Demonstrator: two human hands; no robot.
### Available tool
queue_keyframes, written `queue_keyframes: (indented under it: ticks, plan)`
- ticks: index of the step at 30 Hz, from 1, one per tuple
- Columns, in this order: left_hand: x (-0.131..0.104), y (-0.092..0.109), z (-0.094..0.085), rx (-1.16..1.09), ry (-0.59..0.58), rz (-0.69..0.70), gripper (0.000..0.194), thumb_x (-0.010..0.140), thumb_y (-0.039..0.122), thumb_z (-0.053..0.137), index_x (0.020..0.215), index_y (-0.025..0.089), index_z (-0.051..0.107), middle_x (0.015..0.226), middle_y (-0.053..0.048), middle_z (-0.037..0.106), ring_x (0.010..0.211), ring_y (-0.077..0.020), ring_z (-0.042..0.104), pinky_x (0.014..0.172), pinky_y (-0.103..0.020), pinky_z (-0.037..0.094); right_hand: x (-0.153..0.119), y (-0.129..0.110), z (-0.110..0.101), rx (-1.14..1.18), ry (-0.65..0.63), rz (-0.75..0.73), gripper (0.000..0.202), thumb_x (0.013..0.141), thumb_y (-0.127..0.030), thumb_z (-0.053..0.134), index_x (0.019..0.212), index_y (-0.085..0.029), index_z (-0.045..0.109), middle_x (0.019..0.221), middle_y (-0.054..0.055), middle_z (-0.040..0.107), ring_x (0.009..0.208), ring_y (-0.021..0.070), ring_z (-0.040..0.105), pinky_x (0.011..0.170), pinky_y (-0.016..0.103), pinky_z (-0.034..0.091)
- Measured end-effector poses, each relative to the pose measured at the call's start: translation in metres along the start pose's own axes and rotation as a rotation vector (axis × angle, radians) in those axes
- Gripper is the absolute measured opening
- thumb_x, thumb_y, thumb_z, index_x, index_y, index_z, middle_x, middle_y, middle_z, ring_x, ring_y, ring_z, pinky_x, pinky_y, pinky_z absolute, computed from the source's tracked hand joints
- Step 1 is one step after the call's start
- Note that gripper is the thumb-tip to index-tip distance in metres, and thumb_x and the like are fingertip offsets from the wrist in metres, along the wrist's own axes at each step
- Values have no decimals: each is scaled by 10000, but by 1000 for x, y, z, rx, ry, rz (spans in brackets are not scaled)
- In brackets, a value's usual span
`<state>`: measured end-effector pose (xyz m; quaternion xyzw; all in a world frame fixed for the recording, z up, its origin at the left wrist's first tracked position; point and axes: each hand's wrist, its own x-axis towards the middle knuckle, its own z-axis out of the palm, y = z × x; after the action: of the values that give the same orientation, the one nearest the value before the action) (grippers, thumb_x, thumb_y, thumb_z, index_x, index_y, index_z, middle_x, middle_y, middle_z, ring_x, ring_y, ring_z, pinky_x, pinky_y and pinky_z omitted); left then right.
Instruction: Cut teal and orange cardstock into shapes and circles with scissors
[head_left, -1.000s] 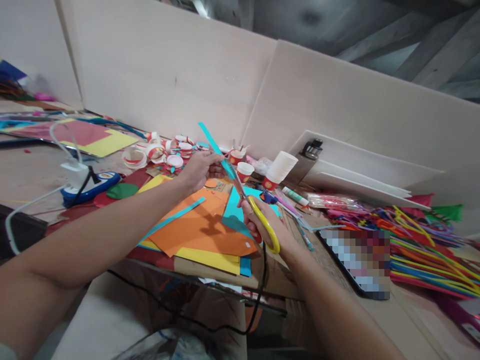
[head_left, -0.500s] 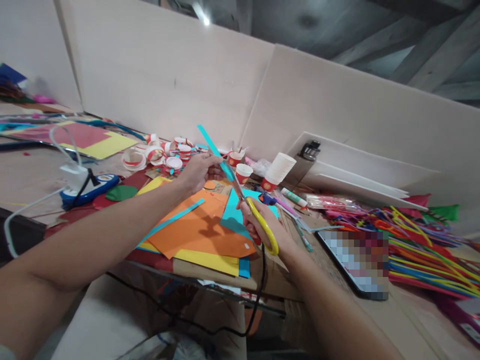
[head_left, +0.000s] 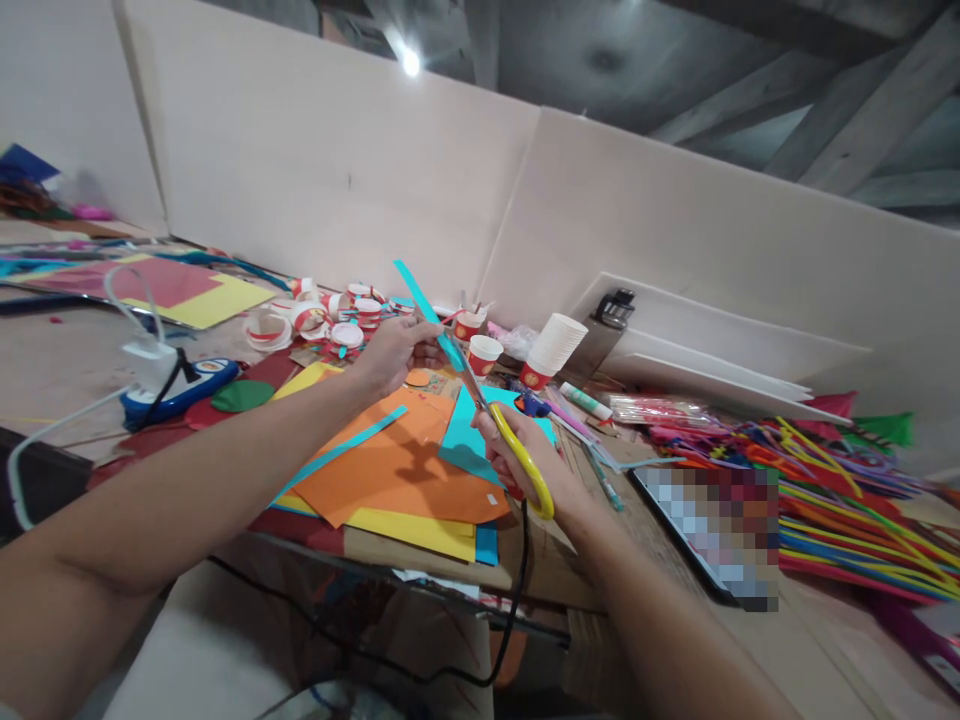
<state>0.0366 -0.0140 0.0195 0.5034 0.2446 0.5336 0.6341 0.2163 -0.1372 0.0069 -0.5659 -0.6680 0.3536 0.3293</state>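
My left hand (head_left: 399,352) pinches a narrow light-blue paper strip (head_left: 417,291), which slants up to the left above the table. Yellow-handled scissors (head_left: 523,455) are in my right hand (head_left: 517,450), their blades pointing up-left and meeting the strip's lower end. Whether the blades are parted is too small to tell. Below the hands lie orange sheets (head_left: 405,485), a light-blue sheet (head_left: 461,435) and yellow paper (head_left: 420,533). Another light-blue strip (head_left: 352,443) rests across the orange paper.
Stacked paper cups (head_left: 559,345) and a single cup (head_left: 484,354) stand behind my hands. Cut cup pieces (head_left: 311,315) lie back left, near a blue power strip (head_left: 180,390). At right are a phone (head_left: 697,530) and colourful pipe cleaners (head_left: 855,520). A black cable (head_left: 517,590) hangs in front.
The view has tilted slightly upward, so the table things sit a little lower. Both hands keep nearly the same pose, with the strip and scissors still held.
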Motion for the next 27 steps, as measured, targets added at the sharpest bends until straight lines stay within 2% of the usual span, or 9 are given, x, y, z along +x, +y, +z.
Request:
queue_keyframes:
  ticks: [14, 20, 27]
  plan:
    - [0, -2, -2, -4, -45, 3, 156, 725, 248, 656, 695, 121, 571, 588, -27, 641, 533, -117, 613, 549, -228, 478, -3, -4, 0, -34, 21, 3, 380, 841, -573, 470, 736, -216, 393, 568, -66, 394, 453, 69, 353, 412, 193, 289]
    - [0, -5, -3, 32, -97, 8, 170, 738, 278, 663, 733, 125, 591, 637, -33, 658, 573, -123, 630, 566, -229, 485, -2, -2, 0, -84, 45, -3, 346, 845, -561, 462, 799, -218, 452, 588, -52, 429, 458, 80, 365, 401, 203, 286]
    - [1, -6, -3, 34, -98, 14, 181, 731, 293, 670, 743, 126, 600, 660, -55, 678, 570, -127, 629, 566, -237, 483, -4, -2, 0, -84, 54, -19, 357, 854, -567, 446, 765, -222, 423, 595, -51, 430, 458, 78, 367, 405, 201, 289]
